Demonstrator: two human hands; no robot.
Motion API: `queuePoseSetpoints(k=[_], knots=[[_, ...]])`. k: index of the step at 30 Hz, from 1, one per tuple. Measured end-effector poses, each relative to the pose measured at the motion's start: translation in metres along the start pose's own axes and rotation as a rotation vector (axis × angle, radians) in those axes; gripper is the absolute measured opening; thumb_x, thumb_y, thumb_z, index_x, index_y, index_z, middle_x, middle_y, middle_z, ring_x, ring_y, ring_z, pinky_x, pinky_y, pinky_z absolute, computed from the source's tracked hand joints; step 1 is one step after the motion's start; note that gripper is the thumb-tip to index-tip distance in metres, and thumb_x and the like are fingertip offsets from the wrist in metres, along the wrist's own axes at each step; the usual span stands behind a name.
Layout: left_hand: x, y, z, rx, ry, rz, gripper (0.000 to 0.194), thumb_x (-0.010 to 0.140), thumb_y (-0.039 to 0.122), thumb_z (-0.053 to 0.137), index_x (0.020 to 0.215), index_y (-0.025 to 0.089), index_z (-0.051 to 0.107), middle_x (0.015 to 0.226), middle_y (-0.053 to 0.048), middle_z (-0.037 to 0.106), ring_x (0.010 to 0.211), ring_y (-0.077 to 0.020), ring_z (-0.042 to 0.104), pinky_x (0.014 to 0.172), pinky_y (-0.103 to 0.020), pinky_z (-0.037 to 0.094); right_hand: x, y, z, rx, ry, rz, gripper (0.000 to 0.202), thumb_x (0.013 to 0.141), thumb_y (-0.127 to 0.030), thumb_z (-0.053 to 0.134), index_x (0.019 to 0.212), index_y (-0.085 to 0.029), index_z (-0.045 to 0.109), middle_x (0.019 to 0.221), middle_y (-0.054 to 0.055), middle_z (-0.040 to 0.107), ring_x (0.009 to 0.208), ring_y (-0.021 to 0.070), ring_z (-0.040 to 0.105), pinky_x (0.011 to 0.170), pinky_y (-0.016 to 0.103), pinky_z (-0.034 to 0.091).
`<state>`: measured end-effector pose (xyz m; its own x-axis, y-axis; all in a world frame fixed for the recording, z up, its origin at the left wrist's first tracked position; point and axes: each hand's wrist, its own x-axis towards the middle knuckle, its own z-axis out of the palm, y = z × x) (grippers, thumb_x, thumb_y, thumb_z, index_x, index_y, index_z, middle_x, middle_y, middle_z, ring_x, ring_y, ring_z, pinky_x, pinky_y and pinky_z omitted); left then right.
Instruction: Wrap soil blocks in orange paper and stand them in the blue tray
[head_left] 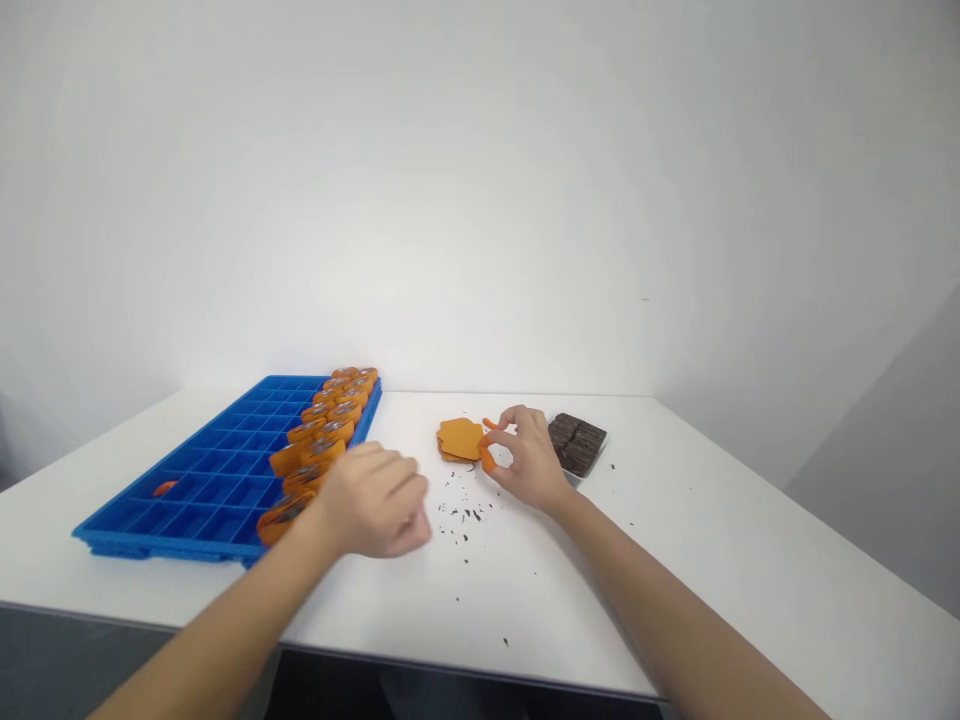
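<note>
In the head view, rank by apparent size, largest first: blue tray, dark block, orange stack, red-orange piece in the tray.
1. Blue tray
2. Dark block and orange stack: too alike to rank surely
3. Red-orange piece

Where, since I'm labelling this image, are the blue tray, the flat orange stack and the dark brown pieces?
Blue tray (pixel 187 548), head view: on its near outer wall.
Flat orange stack (pixel 460 438), head view: on its top surface.
Dark brown pieces (pixel 586 446), head view: upper face of one.
</note>
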<state>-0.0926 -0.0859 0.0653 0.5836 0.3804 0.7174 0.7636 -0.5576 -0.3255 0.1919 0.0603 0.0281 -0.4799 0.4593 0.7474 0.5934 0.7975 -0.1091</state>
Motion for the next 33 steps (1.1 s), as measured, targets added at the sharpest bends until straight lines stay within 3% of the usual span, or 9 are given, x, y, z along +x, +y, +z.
queuePoseSetpoints(k=[1, 3, 7, 13, 17, 22, 28, 33], knots=[[0.01, 0.016, 0.016, -0.061, -0.15, -0.061, 0.013, 0.089, 0.026, 0.059, 0.077, 0.025, 0.065, 0.067, -0.004, 0.065, 0.063, -0.0231, 0.06, 0.062, -0.039, 0.048, 0.0, 0.0, -0.002, -0.009, 0.007, 0.005, 0.011, 0.084, -0.014, 0.075, 0.091, -0.021, 0.079, 0.114, 0.012, 0.057, 0.112, 0.0331, 0.051, 0.094, 0.053, 0.053], [0.026, 0.035, 0.048, -0.154, -0.374, -0.317, 0.015, 0.093, 0.023, 0.057, 0.098, 0.022, 0.071, 0.087, -0.008, 0.074, 0.082, -0.027, 0.07, 0.075, -0.041, 0.056, -0.001, 0.0, -0.004, -0.029, 0.022, 0.015, 0.017, 0.081, -0.009, 0.072, 0.09, -0.021, 0.079, 0.116, 0.012, 0.056, 0.114, 0.0333, 0.049, 0.098, 0.054, 0.051], [0.04, 0.033, 0.098, -0.161, -0.424, -0.498, 0.032, 0.1, 0.014, 0.048, 0.124, 0.016, 0.069, 0.122, -0.017, 0.074, 0.113, -0.0331, 0.07, 0.084, -0.042, 0.06, -0.004, 0.006, -0.003, -0.069, 0.047, 0.032, 0.04, 0.075, 0.006, 0.058, 0.092, -0.023, 0.08, 0.115, 0.01, 0.055, 0.116, 0.0314, 0.047, 0.1, 0.05, 0.049], [0.034, 0.011, 0.139, -0.221, -0.483, -0.499, 0.056, 0.095, 0.007, 0.057, 0.15, 0.017, 0.062, 0.157, -0.014, 0.063, 0.14, -0.0319, 0.057, 0.109, -0.042, 0.056, -0.001, 0.012, -0.011, -0.136, 0.071, 0.055, 0.049, 0.071, 0.007, 0.058, 0.099, -0.027, 0.08, 0.117, 0.011, 0.056, 0.119, 0.0349, 0.046, 0.101, 0.056, 0.047], [0.027, 0.008, 0.151, -0.254, -0.471, -0.488, 0.046, 0.104, 0.013, 0.052, 0.146, 0.02, 0.069, 0.146, -0.011, 0.073, 0.133, -0.0321, 0.059, 0.111, -0.046, 0.055, 0.002, 0.012, -0.02, -0.187, 0.113, 0.084, 0.049, 0.073, 0.007, 0.06, 0.103, -0.027, 0.079, 0.117, 0.011, 0.055, 0.12, 0.0358, 0.044, 0.103, 0.057, 0.047], [0.028, 0.006, 0.153, -0.272, -0.464, -0.471, 0.033, 0.109, 0.02, 0.053, 0.123, 0.023, 0.082, 0.128, -0.01, 0.08, 0.123, -0.0333, 0.057, 0.102, -0.046, 0.057, 0.003, 0.01, -0.019, -0.146, 0.113, 0.116, 0.045, 0.079, 0.002, 0.061, 0.105, -0.027, 0.081, 0.116, 0.012, 0.056, 0.12, 0.0372, 0.045, 0.104, 0.06, 0.046], [0.027, 0.007, 0.149, -0.287, -0.455, -0.492, 0.025, 0.105, 0.016, 0.061, 0.108, 0.026, 0.084, 0.104, -0.009, 0.08, 0.108, -0.0293, 0.059, 0.088, -0.039, 0.057, 0.002, 0.007, -0.01, -0.078, 0.04, 0.098, 0.04, 0.083, -0.003, 0.062, 0.106, -0.028, 0.081, 0.117, 0.011, 0.056, 0.119, 0.0373, 0.045, 0.1, 0.059, 0.047], [0.026, 0.004, 0.138, -0.3, -0.455, -0.515, 0.029, 0.106, 0.015, 0.058, 0.095, 0.024, 0.082, 0.094, -0.008, 0.08, 0.106, -0.0292, 0.06, 0.082, -0.038, 0.056, 0.002, 0.004, -0.009, 0.01, -0.116, 0.012, 0.032, 0.085, -0.009, 0.065, 0.107, -0.028, 0.079, 0.12, 0.011, 0.057, 0.121, 0.0364, 0.046, 0.102, 0.059, 0.047]])
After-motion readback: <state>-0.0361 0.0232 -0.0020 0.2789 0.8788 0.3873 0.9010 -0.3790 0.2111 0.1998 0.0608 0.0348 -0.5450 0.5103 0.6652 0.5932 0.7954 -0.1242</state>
